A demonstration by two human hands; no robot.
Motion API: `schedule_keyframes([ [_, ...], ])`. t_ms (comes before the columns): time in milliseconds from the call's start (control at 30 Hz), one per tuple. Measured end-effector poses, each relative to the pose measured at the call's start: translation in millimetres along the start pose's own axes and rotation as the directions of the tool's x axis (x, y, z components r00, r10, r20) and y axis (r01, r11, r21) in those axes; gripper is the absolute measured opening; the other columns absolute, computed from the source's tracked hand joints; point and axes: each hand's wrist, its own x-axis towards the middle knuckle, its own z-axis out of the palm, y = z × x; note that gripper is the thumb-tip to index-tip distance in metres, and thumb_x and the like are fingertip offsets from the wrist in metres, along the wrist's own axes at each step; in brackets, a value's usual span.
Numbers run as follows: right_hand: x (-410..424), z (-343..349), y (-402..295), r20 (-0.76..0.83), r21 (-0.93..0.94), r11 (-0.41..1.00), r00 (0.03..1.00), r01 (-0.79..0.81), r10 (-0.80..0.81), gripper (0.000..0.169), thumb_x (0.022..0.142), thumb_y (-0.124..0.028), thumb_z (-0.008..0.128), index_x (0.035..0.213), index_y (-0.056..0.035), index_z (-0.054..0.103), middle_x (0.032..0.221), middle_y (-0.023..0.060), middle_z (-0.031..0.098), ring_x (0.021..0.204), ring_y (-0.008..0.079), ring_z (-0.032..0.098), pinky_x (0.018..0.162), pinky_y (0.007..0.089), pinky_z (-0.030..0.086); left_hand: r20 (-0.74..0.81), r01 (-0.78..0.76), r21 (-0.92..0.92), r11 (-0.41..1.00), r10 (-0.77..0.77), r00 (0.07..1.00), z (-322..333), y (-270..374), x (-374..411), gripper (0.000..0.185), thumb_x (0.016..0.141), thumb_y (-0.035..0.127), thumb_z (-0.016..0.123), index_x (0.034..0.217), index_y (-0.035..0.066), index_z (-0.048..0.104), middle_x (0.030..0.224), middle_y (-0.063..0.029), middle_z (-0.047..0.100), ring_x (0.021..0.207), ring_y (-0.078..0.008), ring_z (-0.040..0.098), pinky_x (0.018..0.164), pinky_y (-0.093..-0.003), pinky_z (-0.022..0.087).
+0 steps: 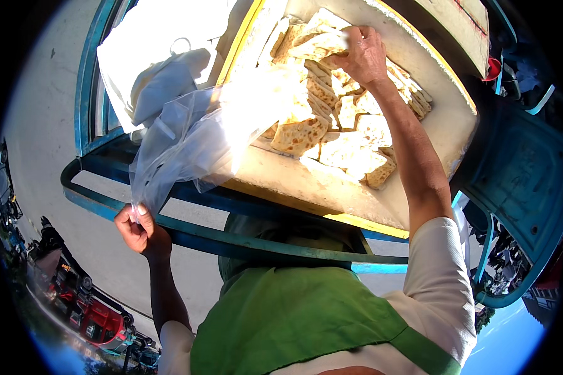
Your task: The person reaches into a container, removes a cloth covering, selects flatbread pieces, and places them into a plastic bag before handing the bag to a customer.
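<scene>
A pale box with yellow edges point(309, 199) lies before me, holding many folded, browned flatbreads point(301, 136). My right hand point(363, 56) reaches in at the box's upper part, its fingers closed on the edge of a folded flatbread point(320, 46). My left hand point(141, 229) is outside the box at lower left, pinching the end of a clear plastic bag point(183, 136) between thumb and fingers. The bag stretches up to the box's left side, where strong glare hides its far end and some of the bread.
A teal metal rail point(244, 246) runs between me and the box. White cloth or sheeting point(164, 28) lies at upper left, with a grey-white bundle point(169, 84) on it. A teal metal panel point(521, 173) stands at right. Red vehicles point(98, 323) are at lower left.
</scene>
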Motion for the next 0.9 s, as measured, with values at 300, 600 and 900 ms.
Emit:
schedule_keyframes([
  [300, -29.5, 0.4, -25.2, -0.002, 0.108, 0.985, 0.991, -0.131, 0.132, 0.066, 0.071, -0.017, 0.087, 0.129, -0.0066, 0.056, 0.129, 0.021, 0.053, 0.121, 0.0385, 0.055, 0.1, 0.0462, 0.052, -0.003, -0.021, 0.033, 0.999, 0.021, 1.0, 2.6, 4.1, 3.8, 0.025, 0.103, 0.028, 0.064, 0.11, 0.006, 0.055, 0.1, -0.006, 0.055, 0.094, -0.0157, 0.055, 0.088, -0.0301, 0.045],
  [600, -78.2, -113.0, 21.6, 0.732, 0.325, 0.785, 0.666, -0.528, 0.145, 0.063, 0.078, -0.03, 0.087, 0.125, 0.0054, 0.064, 0.081, 0.0081, 0.073, 0.072, 0.0133, 0.061, 0.073, 0.033, 0.053, -0.056, -0.025, 0.025, 0.999, 0.026, 0.998, 5.7, 13.6, 4.4, 0.023, 0.101, 0.024, 0.066, 0.103, 0.004, 0.056, 0.092, -0.0046, 0.053, 0.083, -0.013, 0.051, 0.079, -0.0268, 0.043],
  [900, -125.2, -72.3, 103.8, 0.534, 0.304, 0.827, 0.803, -0.472, 0.262, 0.061, 0.069, -0.031, 0.093, 0.12, -0.0103, 0.066, 0.087, 0.0048, 0.065, 0.071, 0.0178, 0.059, 0.061, 0.0345, 0.049, -0.041, 0.0, 0.101, 0.995, 0.004, 0.999, 4.1, 12.3, 6.6, 0.028, 0.1, 0.03, 0.066, 0.109, 0.005, 0.057, 0.094, -0.0063, 0.057, 0.087, -0.0142, 0.053, 0.08, -0.0273, 0.044],
])
